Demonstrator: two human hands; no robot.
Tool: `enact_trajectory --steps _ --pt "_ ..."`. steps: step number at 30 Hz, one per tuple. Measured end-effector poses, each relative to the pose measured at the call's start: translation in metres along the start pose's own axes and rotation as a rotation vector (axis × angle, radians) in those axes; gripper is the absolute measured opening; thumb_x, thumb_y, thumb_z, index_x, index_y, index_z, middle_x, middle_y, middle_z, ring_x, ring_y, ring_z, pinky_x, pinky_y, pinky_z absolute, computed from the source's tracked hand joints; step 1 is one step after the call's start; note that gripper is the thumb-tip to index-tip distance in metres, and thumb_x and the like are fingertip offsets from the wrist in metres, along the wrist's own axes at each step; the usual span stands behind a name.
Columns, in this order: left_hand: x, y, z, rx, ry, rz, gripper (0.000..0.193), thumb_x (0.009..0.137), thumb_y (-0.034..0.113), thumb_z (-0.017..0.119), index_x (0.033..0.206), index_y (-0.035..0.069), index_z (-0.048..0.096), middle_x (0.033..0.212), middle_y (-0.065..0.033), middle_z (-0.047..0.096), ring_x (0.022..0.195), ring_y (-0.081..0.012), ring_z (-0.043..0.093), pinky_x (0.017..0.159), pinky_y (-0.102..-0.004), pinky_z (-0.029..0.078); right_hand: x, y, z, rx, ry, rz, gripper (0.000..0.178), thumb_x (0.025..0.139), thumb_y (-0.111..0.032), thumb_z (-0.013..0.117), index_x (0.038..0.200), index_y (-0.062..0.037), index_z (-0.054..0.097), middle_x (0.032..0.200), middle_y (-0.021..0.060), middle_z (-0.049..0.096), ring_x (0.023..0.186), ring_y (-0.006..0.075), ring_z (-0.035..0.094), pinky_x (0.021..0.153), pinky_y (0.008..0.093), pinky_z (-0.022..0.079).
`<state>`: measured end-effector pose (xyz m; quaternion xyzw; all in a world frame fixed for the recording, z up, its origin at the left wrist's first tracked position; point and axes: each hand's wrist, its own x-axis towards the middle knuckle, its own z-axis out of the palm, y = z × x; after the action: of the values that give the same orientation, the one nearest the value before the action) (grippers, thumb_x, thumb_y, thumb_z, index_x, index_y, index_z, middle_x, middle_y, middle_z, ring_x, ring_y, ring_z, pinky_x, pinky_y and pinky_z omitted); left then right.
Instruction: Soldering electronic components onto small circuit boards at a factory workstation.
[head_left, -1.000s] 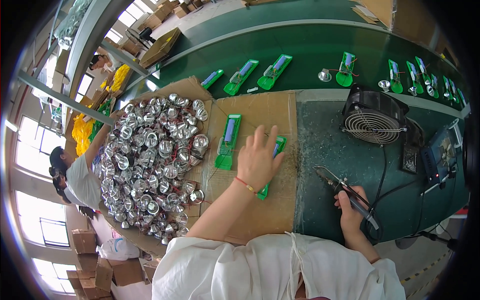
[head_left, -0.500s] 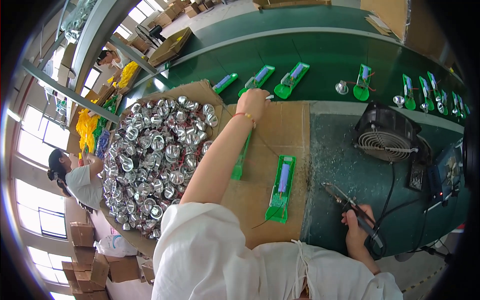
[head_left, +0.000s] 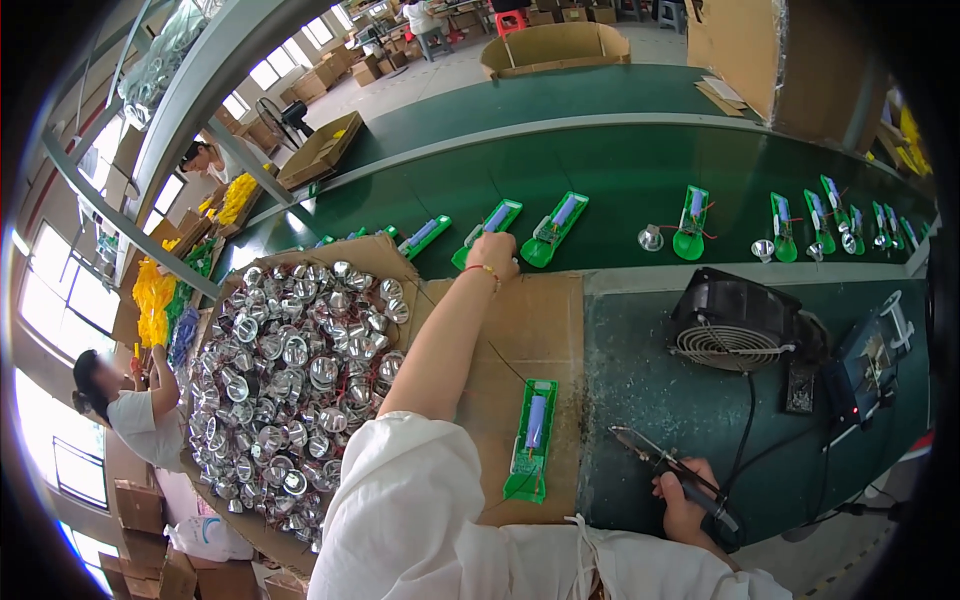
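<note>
My left hand [head_left: 493, 256] reaches forward over the belt. Its fingers are curled at the near end of a green plastic casing [head_left: 497, 219] with a purple battery; the fingertips are partly hidden. At the right, my right hand [head_left: 688, 498] is closed round the dark handle of a soldering iron [head_left: 690, 482], its metal tip pointing up and left. Between my arms, another open green casing [head_left: 534, 440] lies on the cardboard [head_left: 535, 330], showing a purple battery, a circuit board and wires. A heap of silver reflectors [head_left: 300, 370] with red wires sits left of my left arm.
More green casings [head_left: 690, 225] line the belt [head_left: 620, 190], some with a reflector [head_left: 650, 238] beside them. On the right of the bench stand a black fan [head_left: 738, 318] and a blue soldering station [head_left: 862, 375]. A co-worker [head_left: 140, 410] sits at far left.
My left hand has moved further forward onto the casing on the belt. The view has tilted up, so the scene sits lower. My right hand keeps its hold on the soldering iron.
</note>
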<state>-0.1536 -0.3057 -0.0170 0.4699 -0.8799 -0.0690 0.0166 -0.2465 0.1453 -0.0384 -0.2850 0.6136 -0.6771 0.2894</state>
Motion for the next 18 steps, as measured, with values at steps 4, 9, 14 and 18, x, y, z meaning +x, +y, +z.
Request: enact_trajectory --steps 4,9,14,18 --pt "-0.015 -0.005 0.001 -0.052 0.122 0.044 0.017 0.071 0.014 0.068 0.087 0.01 0.072 0.089 -0.0136 0.069 0.09 -0.0311 0.066 0.083 -0.039 0.053 0.001 0.005 0.0 0.009 0.015 0.005 0.02 0.086 -0.014 0.063 0.092 -0.0003 0.051 0.072 0.0107 0.061 0.057 0.0117 0.056 0.053 0.0236 0.046" --pt "-0.022 -0.022 -0.003 -0.157 0.135 0.115 0.034 0.072 0.017 0.072 0.104 0.01 0.07 0.096 -0.0123 0.069 0.09 -0.0298 0.066 0.082 -0.0384 0.052 -0.001 0.008 0.0 0.039 0.045 0.021 0.022 0.085 -0.015 0.067 0.091 0.0016 0.054 0.073 0.0101 0.064 0.058 0.0104 0.058 0.055 0.0238 0.048" --pt "-0.022 -0.025 -0.009 -0.19 0.128 0.066 0.042 0.074 0.025 0.075 0.11 0.005 0.067 0.101 -0.014 0.069 0.09 -0.0281 0.066 0.082 -0.0369 0.052 0.0 0.005 0.001 0.033 0.018 0.005 0.022 0.085 -0.016 0.067 0.091 0.0012 0.054 0.074 0.0096 0.063 0.059 0.0102 0.058 0.055 0.0234 0.048" --pt "-0.005 -0.012 -0.001 -0.189 0.026 -0.043 0.043 0.07 0.031 0.079 0.103 0.006 0.07 0.097 -0.0128 0.069 0.088 -0.0257 0.067 0.081 -0.0349 0.053 0.001 0.003 0.001 0.018 0.003 -0.014 0.022 0.086 -0.016 0.067 0.088 0.0004 0.053 0.073 0.0093 0.063 0.059 0.0103 0.058 0.055 0.0237 0.047"
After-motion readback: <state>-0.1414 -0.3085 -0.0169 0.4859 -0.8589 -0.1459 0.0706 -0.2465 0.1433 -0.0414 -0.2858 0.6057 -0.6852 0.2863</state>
